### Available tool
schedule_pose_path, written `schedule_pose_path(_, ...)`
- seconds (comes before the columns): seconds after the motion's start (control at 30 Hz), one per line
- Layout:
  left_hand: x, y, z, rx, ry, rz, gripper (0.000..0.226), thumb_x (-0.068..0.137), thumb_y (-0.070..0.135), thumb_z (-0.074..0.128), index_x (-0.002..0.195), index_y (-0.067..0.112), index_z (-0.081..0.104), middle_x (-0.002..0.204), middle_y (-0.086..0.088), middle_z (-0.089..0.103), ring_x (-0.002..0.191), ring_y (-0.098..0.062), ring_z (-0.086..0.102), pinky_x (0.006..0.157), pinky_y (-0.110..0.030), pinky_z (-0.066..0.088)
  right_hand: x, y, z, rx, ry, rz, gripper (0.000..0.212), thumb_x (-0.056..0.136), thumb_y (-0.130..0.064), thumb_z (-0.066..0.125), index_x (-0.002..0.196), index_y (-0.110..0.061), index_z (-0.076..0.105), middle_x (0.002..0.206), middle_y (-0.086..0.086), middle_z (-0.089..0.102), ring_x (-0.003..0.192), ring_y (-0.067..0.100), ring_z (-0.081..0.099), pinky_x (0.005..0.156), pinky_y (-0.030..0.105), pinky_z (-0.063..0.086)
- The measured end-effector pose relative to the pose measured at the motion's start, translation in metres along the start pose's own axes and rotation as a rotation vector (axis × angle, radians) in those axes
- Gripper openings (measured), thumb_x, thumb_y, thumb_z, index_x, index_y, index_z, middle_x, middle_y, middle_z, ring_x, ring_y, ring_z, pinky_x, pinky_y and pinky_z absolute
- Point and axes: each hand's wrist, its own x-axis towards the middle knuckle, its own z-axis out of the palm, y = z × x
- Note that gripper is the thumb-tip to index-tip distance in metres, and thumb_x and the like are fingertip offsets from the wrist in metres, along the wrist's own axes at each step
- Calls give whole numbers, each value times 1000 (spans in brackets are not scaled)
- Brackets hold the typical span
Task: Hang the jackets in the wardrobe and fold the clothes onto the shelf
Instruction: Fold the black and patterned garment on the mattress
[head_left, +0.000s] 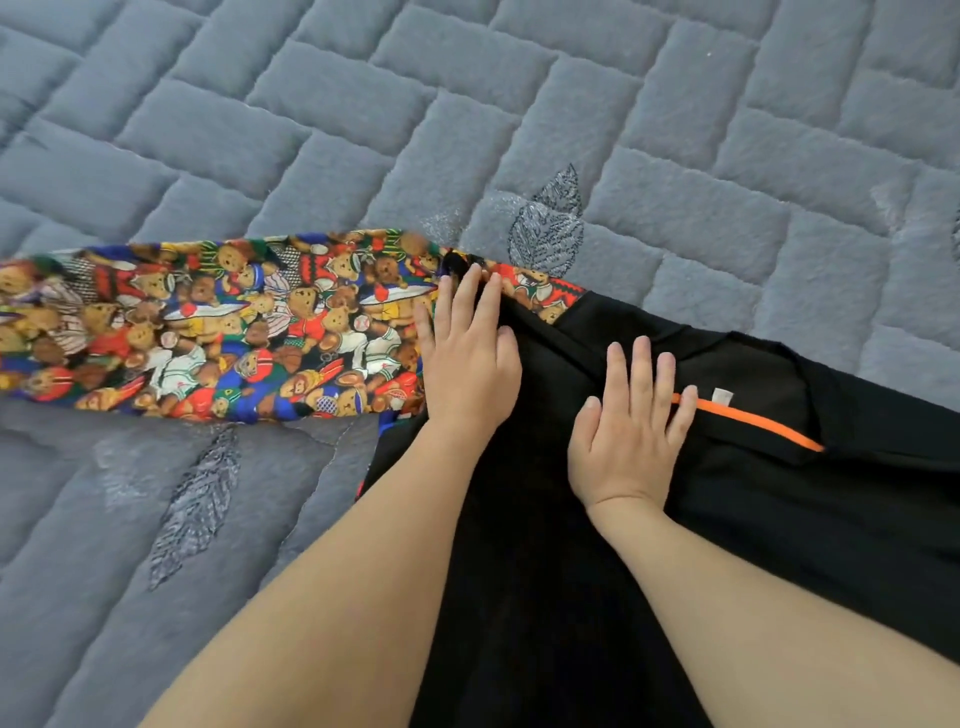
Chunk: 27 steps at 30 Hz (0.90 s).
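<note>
A black garment (831, 519) lies spread on a grey quilted bed cover, running from the middle of the view to the lower right. Its sleeve (208, 327), printed with colourful teddy bears, stretches out flat to the left. An orange strip (753, 421) and a small white label (722, 396) show at the neckline. My left hand (467, 358) presses flat, fingers straight, where the printed sleeve meets the black body. On the black fabric just left of the neckline rests my right hand (631, 415), flat with its fingers spread.
The grey quilted bed cover (467, 104) with a brick-like stitch pattern fills the whole view. Embroidered leaf motifs (545, 228) sit above the garment and at the lower left. No wardrobe, shelf or hanger is in sight.
</note>
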Motion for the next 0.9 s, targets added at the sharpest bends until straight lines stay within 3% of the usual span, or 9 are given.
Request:
schedule_pose_path(0.07,-8,-8,-22,-199,171,-225,52,94,14,46,145,21,46,158,-3,28,146,-24,19,121,-43,12,0,-1,2,-6,12,-7,61,94,-32,30,154,-21,24,164,3,13,151,24,5,121,54,4)
schedule_pose_path(0.2,-32,-39,-58,-345,404,-1017,43,91,18,51,134,27,51,149,-1,29,134,-29,29,113,-42,26,1,1,5,-42,23,-19,61,96,-38,32,154,-22,24,163,5,15,151,27,9,119,57,8)
schedule_pose_path(0.3,-37,-55,-76,-621,618,-1289,48,87,16,59,133,23,45,146,-3,28,127,-28,36,98,-31,34,-1,1,5,-76,26,-40,62,97,-46,32,154,-24,24,162,9,16,149,32,11,118,59,9)
schedule_pose_path(0.4,-24,-81,-98,-1078,827,-1491,65,81,25,75,135,18,40,131,-7,51,102,-25,59,80,-32,47,-1,1,7,-92,43,-50,62,96,-48,31,153,-26,24,162,10,16,149,34,12,118,60,8)
schedule_pose_path(0.47,-13,-90,-113,-1415,754,-1379,60,83,24,76,134,15,46,103,-5,66,73,-17,65,58,-25,51,-1,3,8,-89,53,-49,62,96,-48,31,153,-25,25,161,10,16,149,33,12,118,60,9)
schedule_pose_path(0.53,-4,-88,-118,-1416,654,-1152,42,90,12,63,131,11,52,98,-8,70,67,-17,63,52,-23,48,0,3,9,-87,59,-51,62,96,-47,30,153,-26,25,162,9,16,149,32,11,118,60,9)
schedule_pose_path(0.63,-9,-67,-114,-873,582,-666,32,92,4,44,120,3,60,114,-19,67,96,-25,60,83,-31,46,0,4,10,-78,65,-53,61,95,-47,30,153,-26,25,161,9,16,149,31,10,118,59,8)
schedule_pose_path(0.8,-60,-39,-76,4,211,-26,13,70,-1,62,79,-2,71,76,-26,65,74,-44,62,66,-44,52,0,4,11,-58,68,-42,60,96,-45,29,153,-26,26,162,8,15,150,30,9,118,59,8)
schedule_pose_path(0.9,-86,-40,-50,193,-87,84,25,74,-1,63,96,2,75,96,-24,70,92,-45,65,85,-48,52,0,3,11,-47,86,-50,59,96,-43,30,153,-25,27,162,8,16,150,31,10,118,59,8)
